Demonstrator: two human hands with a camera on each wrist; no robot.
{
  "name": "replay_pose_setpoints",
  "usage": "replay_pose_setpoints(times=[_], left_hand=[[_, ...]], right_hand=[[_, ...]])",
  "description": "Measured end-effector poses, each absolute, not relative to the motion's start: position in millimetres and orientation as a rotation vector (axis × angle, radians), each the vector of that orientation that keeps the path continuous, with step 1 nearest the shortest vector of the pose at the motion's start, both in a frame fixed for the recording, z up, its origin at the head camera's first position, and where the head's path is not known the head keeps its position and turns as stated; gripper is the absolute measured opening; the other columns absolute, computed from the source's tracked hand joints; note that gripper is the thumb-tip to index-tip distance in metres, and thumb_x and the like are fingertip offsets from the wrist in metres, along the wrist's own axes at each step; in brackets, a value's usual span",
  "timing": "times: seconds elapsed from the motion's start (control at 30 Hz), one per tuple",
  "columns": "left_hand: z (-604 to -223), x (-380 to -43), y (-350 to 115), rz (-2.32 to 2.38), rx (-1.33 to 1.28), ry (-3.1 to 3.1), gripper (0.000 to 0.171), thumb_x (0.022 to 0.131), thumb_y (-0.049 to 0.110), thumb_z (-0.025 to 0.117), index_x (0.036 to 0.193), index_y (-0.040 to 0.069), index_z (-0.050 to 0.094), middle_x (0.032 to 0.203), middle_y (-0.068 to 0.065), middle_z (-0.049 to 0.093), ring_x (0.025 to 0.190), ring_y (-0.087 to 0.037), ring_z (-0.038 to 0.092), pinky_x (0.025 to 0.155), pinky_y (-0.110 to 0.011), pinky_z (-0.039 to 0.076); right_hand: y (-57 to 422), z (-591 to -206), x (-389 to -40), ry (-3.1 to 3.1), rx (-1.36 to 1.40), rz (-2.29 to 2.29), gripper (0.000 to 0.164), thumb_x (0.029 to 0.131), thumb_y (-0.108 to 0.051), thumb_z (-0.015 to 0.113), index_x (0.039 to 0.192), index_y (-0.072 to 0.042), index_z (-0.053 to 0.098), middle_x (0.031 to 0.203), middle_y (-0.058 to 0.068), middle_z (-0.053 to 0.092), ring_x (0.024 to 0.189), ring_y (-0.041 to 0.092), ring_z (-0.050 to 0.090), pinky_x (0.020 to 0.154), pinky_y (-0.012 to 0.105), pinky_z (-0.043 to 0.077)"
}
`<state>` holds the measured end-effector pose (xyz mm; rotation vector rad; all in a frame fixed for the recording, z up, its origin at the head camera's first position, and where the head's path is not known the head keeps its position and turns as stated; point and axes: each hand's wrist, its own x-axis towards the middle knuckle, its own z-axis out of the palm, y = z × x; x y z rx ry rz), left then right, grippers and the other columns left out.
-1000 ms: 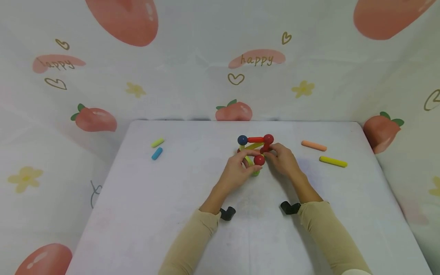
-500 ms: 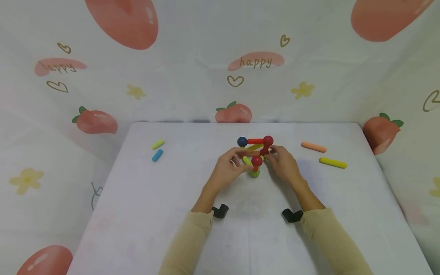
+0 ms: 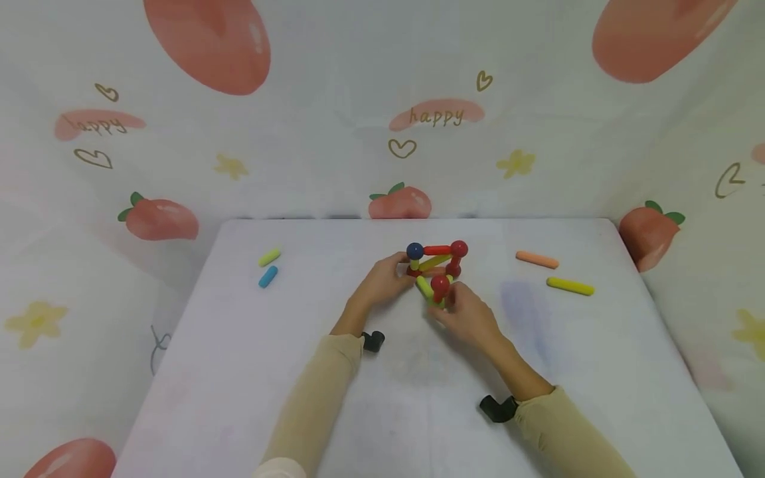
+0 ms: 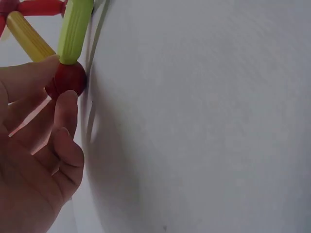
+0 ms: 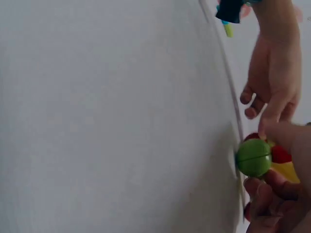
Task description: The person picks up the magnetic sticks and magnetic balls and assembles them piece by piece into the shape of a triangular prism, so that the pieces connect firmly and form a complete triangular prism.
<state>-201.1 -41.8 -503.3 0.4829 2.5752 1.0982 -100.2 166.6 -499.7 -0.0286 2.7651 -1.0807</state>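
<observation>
A frame of coloured rods and balls (image 3: 438, 250) stands on the table, a ball-and-stick building toy. A blue ball (image 3: 415, 251) and a red ball (image 3: 459, 249) top its back corners, joined by a red rod. At the front, another red ball (image 3: 439, 284) sits on a short upright red rod. My left hand (image 3: 382, 282) pinches the dark red ball (image 4: 70, 80) at the lower left corner, where a light green rod (image 4: 75, 31) meets it. My right hand (image 3: 472, 315) holds the green ball (image 5: 254, 158) at the front lower corner between thumb and fingers.
To the left lie a short light green rod (image 3: 269, 257) and a blue rod (image 3: 268, 277). An orange rod (image 3: 537, 259) and a longer yellow rod (image 3: 570, 286) lie to the right. A printed cloth (image 3: 323, 133) hangs behind the table's back edge.
My left hand has let go of the front red ball and moved to the lower left corner. My right hand has come from the right back corner to the front green ball.
</observation>
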Motion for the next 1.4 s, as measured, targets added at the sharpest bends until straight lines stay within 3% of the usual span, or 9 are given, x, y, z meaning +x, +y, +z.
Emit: replay_pose_setpoints(times=[0.13, 0.27, 0.43, 0.67, 0.77, 0.93, 1.13, 1.23, 1.4], left_hand=[[-502.6, -200.3, -39.2, 1.065, 0.490, 2.575, 0.042, 0.095, 0.024, 0.071, 0.135, 0.014, 0.062, 0.135, -0.006, 0.067, 0.135, -0.026, 0.057, 0.117, -0.049, 0.042], [-499.5, -195.7, -42.8, 1.026, 0.421, 2.600, 0.036, 0.095, 0.030, 0.072, 0.127, 0.014, 0.067, 0.129, -0.005, 0.070, 0.128, -0.025, 0.061, 0.114, -0.049, 0.045], [-498.5, -179.3, -46.9, 1.060, 0.282, 2.609, 0.029, 0.089, 0.033, 0.079, 0.111, 0.015, 0.070, 0.109, -0.001, 0.075, 0.103, -0.020, 0.068, 0.100, -0.044, 0.053], [-495.5, -157.9, -39.1, 1.075, 0.174, 2.651, 0.029, 0.085, 0.033, 0.083, 0.102, 0.014, 0.071, 0.092, 0.001, 0.076, 0.083, -0.014, 0.068, 0.080, -0.036, 0.054], [-492.3, -155.3, -34.2, 1.047, 0.144, 2.677, 0.028, 0.085, 0.033, 0.083, 0.101, 0.014, 0.071, 0.091, 0.000, 0.076, 0.082, -0.015, 0.067, 0.077, -0.036, 0.053], [-487.5, -155.5, -30.8, 0.982, 0.112, 2.694, 0.027, 0.086, 0.034, 0.082, 0.101, 0.014, 0.071, 0.090, 0.001, 0.075, 0.081, -0.016, 0.066, 0.074, -0.035, 0.051], [-485.3, -155.2, -34.3, 0.943, 0.067, 2.717, 0.027, 0.086, 0.034, 0.082, 0.100, 0.014, 0.070, 0.088, 0.001, 0.073, 0.080, -0.017, 0.065, 0.073, -0.034, 0.051], [-486.1, -154.5, -35.0, 0.940, 0.067, 2.713, 0.027, 0.086, 0.034, 0.082, 0.101, 0.014, 0.070, 0.088, 0.001, 0.073, 0.081, -0.017, 0.065, 0.074, -0.035, 0.052], [-487.7, -152.4, -34.6, 0.949, 0.062, 2.708, 0.027, 0.087, 0.033, 0.082, 0.102, 0.014, 0.070, 0.089, 0.000, 0.074, 0.081, -0.017, 0.065, 0.075, -0.036, 0.053]], right_hand=[[163.7, -501.6, -102.2, 2.801, -0.030, -1.077, 0.047, 0.087, -0.035, 0.081, 0.118, -0.008, 0.057, 0.097, 0.008, 0.063, 0.084, 0.022, 0.057, 0.071, 0.034, 0.049], [169.9, -499.8, -105.5, 2.810, -0.073, -1.074, 0.043, 0.089, -0.029, 0.079, 0.119, -0.005, 0.059, 0.108, 0.012, 0.067, 0.094, 0.027, 0.063, 0.084, 0.044, 0.056], [183.1, -497.2, -114.2, 2.828, -0.146, -1.057, 0.031, 0.095, -0.019, 0.072, 0.118, -0.004, 0.060, 0.122, 0.017, 0.067, 0.114, 0.035, 0.065, 0.099, 0.054, 0.054], [197.6, -498.2, -129.6, 2.842, -0.270, -1.057, 0.022, 0.095, -0.010, 0.070, 0.115, -0.006, 0.062, 0.127, 0.018, 0.067, 0.110, 0.034, 0.065, 0.094, 0.054, 0.053], [202.8, -494.2, -129.0, 2.814, -0.271, -1.004, 0.036, 0.097, -0.015, 0.069, 0.128, -0.002, 0.058, 0.133, 0.021, 0.063, 0.114, 0.035, 0.063, 0.098, 0.054, 0.052], [222.2, -480.4, -120.5, 2.896, -0.239, -0.769, 0.066, 0.100, -0.028, 0.065, 0.152, 0.001, 0.037, 0.146, 0.025, 0.050, 0.127, 0.042, 0.054, 0.109, 0.058, 0.046], [259.4, -472.6, -113.0, 3.061, -0.117, -0.490, 0.079, 0.100, -0.041, 0.063, 0.156, 0.000, 0.027, 0.153, 0.033, 0.036, 0.133, 0.060, 0.039, 0.102, 0.074, 0.038], [281.7, -476.4, -108.9, 3.080, -0.058, -0.446, 0.084, 0.099, -0.047, 0.062, 0.158, -0.003, 0.022, 0.158, 0.037, 0.025, 0.141, 0.064, 0.026, 0.105, 0.080, 0.027], [315.8, -486.2, -104.2, 3.061, -0.012, -0.398, 0.094, 0.100, -0.060, 0.052, 0.164, -0.010, 0.004, 0.166, 0.033, 0.004, 0.149, 0.062, 0.005, 0.113, 0.081, 0.005]])
